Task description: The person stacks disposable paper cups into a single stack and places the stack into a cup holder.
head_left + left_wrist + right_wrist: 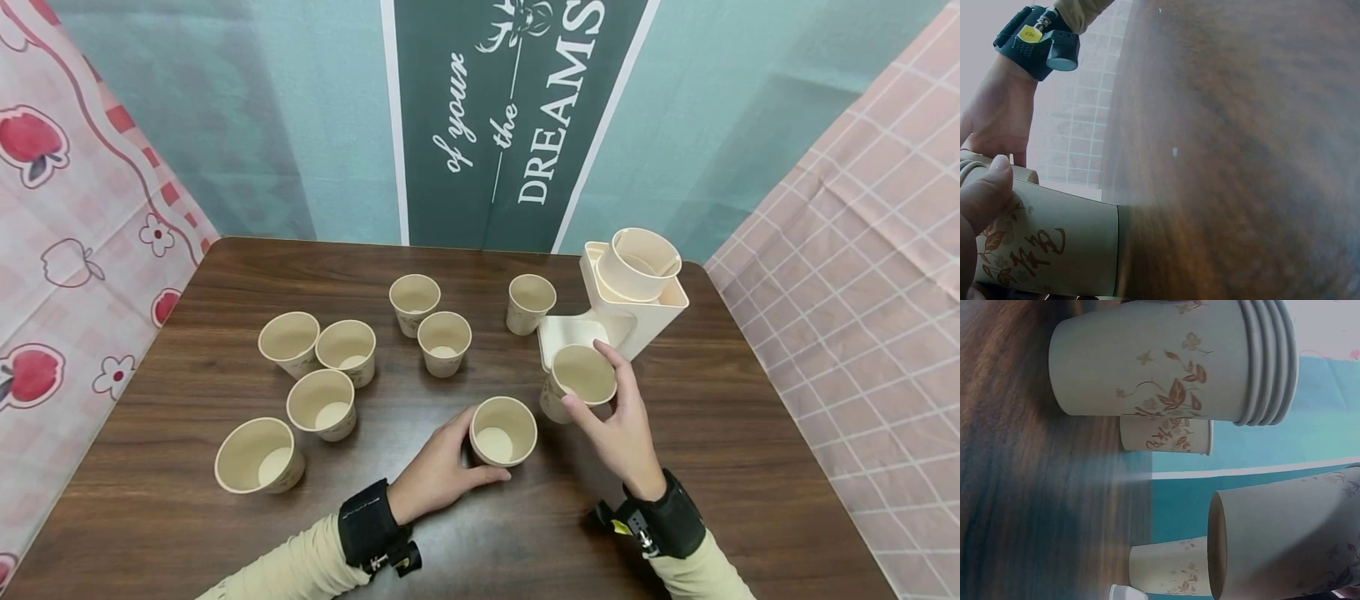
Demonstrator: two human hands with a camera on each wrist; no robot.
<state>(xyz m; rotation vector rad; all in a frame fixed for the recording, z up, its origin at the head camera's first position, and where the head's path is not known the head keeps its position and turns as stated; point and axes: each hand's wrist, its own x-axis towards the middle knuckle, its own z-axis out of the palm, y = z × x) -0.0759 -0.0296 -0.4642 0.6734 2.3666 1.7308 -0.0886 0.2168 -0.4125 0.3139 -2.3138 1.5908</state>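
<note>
My left hand [438,467] grips a nested stack of paper cups [504,454] standing on the table, thumb on the near side. Several rims show on this stack in the right wrist view, and its flower print [1035,250] in the left wrist view. To the right of it, my right hand [626,437] holds a paper cup [581,375] between thumb and fingers. This cup's base [1217,550] is raised off the table. Just behind it stands a cream-white plastic stand [637,333] with a wide round piece [641,262] on top.
Dark wooden table [420,550]. A paper cup [531,304] stands left of the stand, and two more [445,343] at back centre. Several others [322,404] are spread over the left side, the nearest one [258,458] leftmost. A teal cloth [337,125] hangs behind.
</note>
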